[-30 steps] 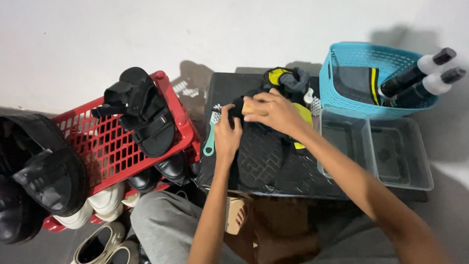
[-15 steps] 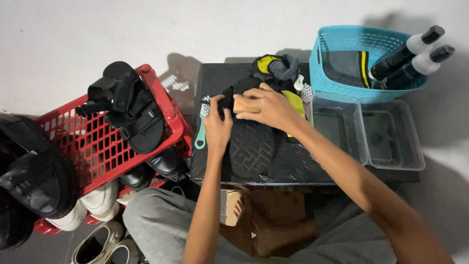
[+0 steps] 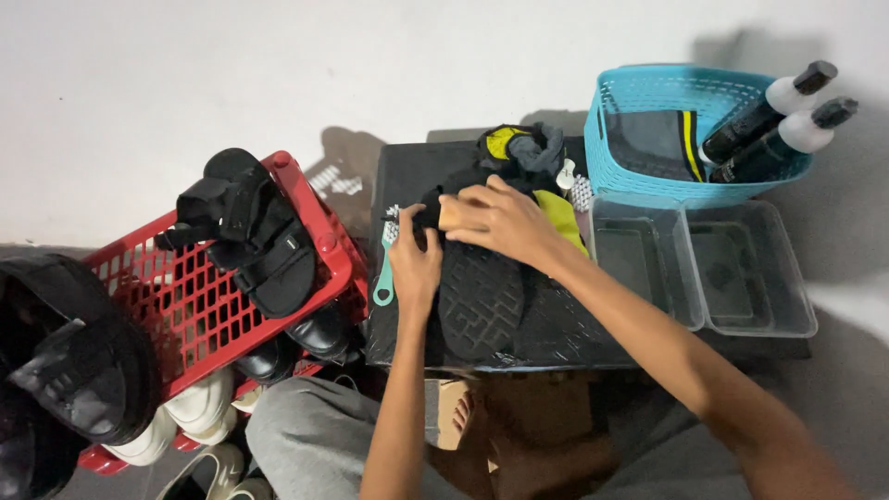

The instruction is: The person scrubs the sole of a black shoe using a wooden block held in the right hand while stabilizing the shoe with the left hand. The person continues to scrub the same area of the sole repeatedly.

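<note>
The right hand keeps a pinching grip on what looks like a small tan sponge, pressing it to the toe of the black sandal, which lies sole-up in the middle of the black counter. The left hand lies flat, fingers pressed on the sandal's edge at 9 o'clock, just beside a teal brush. At 2 o'clock stands a blue basket with two bottles; at 9 o'clock, a red crate.

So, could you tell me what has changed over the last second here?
Very little: the right hand keeps pressing a tan sponge on the upturned black sandal, while the left hand still steadies it. The camera shifted slightly; the red crate and blue basket stayed put.
</note>
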